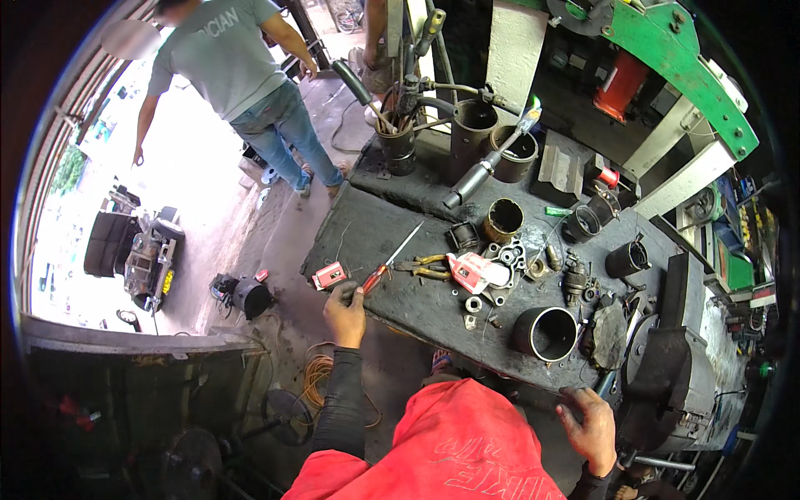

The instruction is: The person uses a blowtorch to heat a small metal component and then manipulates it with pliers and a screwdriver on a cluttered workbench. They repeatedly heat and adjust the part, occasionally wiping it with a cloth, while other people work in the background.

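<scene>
Small dark part (342, 291), its kind unclear, is held in the left hand (345, 322) at the edge of a grimy black worktop (371, 227). The right hand (592, 427), well apart, is empty, fingers loosely curled. Beside the left hand lies a red-handled screwdriver (375, 279). Work is judged under way: a metal casting (500, 293) is left loose beyond the hands; what remains cannot be told. Past the left hand, a person (221, 67) is seen; past the right, a green metal arm (679, 67).

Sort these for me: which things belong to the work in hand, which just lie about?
Likely in use, being nearest the left hand:
red-handled screwdriver
small red-and-white box

Apparently just lying about:
yellow-handled pliers
large open metal cylinder
orange coiled cable on the floor
</scene>
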Demonstrator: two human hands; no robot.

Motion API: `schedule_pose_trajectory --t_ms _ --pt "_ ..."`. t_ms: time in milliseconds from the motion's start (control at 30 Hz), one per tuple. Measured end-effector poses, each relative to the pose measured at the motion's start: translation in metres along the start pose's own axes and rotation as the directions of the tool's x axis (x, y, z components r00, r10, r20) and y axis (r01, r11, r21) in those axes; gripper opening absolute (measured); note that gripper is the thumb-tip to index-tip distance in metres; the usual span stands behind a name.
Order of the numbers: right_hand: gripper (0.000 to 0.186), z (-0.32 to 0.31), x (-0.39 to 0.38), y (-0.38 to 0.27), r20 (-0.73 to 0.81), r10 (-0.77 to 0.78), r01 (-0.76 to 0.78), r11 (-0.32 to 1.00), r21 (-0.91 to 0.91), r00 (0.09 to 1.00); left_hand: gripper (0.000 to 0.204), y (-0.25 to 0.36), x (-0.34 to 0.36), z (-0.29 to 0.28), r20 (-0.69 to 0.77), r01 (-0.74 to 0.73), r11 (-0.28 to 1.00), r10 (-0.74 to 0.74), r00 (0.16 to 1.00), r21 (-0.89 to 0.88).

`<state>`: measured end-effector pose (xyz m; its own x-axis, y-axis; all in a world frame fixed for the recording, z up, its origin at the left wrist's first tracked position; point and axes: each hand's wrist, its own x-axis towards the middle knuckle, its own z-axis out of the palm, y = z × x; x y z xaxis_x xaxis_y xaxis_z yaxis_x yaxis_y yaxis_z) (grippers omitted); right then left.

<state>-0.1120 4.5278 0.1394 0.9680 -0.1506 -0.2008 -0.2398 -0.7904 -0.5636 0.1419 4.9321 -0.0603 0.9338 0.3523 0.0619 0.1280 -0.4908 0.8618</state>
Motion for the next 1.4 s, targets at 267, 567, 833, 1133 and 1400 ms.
schedule_pose_trajectory --t_ms 267,567,833,1133,1400 --pt "0.034 0.009 0.011 -0.021 0.123 0.012 -0.015 1.000 0.025 0.992 0.034 0.017 0.031 0.034 0.287 -0.329 0.872 0.231 0.930 0.362" --pt "0.032 0.014 -0.014 0.039 -0.170 0.206 -0.181 0.972 0.152 0.964 0.042 0.018 0.051 0.054 0.386 -0.384 0.826 0.223 0.895 0.413" --pt "0.021 0.017 0.009 0.043 -0.361 0.248 -0.163 0.955 0.249 0.899 0.032 0.015 0.048 0.055 0.428 -0.474 0.702 0.260 0.866 0.532" --pt "0.029 0.045 0.051 -0.036 -0.266 -0.180 0.252 0.930 0.268 0.947 0.025 0.075 0.037 0.026 0.621 -0.061 0.925 -0.203 0.757 0.376" --pt "0.068 0.073 0.111 -0.066 -0.042 -0.546 0.543 0.837 -0.066 0.837 0.032 0.172 -0.095 0.002 0.957 0.571 0.803 0.000 0.289 -0.172"
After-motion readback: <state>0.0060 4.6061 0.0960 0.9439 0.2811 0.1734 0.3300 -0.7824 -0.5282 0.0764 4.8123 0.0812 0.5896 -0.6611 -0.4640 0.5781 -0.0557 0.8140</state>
